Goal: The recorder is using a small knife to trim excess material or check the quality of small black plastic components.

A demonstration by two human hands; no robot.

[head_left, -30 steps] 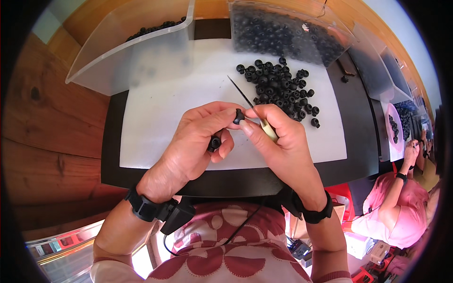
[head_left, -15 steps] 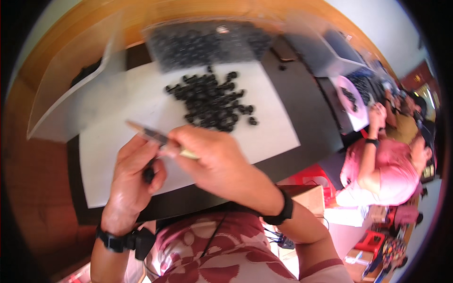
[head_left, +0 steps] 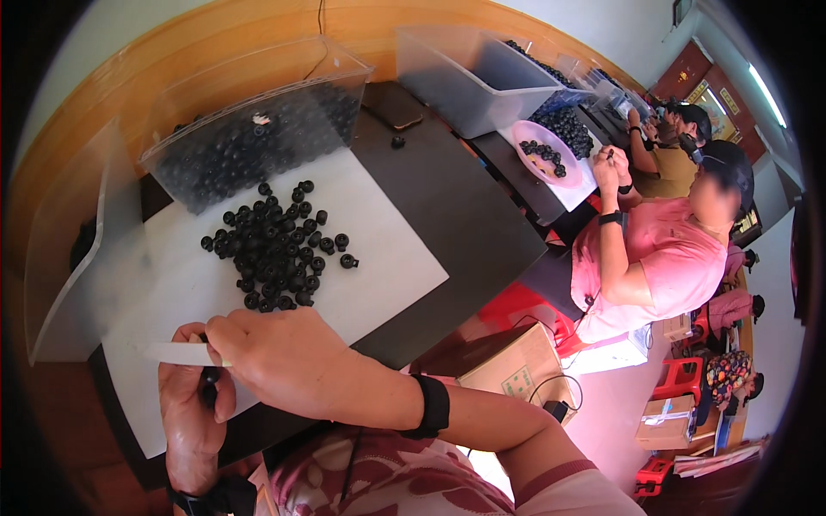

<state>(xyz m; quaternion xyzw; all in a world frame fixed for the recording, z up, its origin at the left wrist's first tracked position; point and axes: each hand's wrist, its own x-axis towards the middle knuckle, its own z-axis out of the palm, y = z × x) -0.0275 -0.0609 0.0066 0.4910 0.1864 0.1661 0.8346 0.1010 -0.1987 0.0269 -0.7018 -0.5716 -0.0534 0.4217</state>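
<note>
My right hand (head_left: 288, 365) is closed around a small knife (head_left: 179, 353), whose pale blade points left across the top of my left hand (head_left: 188, 421). The left fingers are curled around a small black rounded part (head_left: 209, 389), mostly hidden in the grip. Just beyond both hands, a pile of black round parts (head_left: 275, 245) with small collars lies on a white sheet (head_left: 379, 228). A few of the parts sit loose around the pile's edge.
Behind the pile stands a clear bin (head_left: 249, 150) of black parts; another clear bin (head_left: 73, 249) is at left. A phone-like dark object (head_left: 394, 105) lies on the dark table (head_left: 482, 249). To the right, a person in pink (head_left: 658, 258) works beside a pink bowl (head_left: 523, 138). A cardboard box (head_left: 516, 370) stands below.
The view has swung right, so the sheet, pile and bins appear farther left, and more of the neighbouring workers shows. The knife and black part stay in my hands.
</note>
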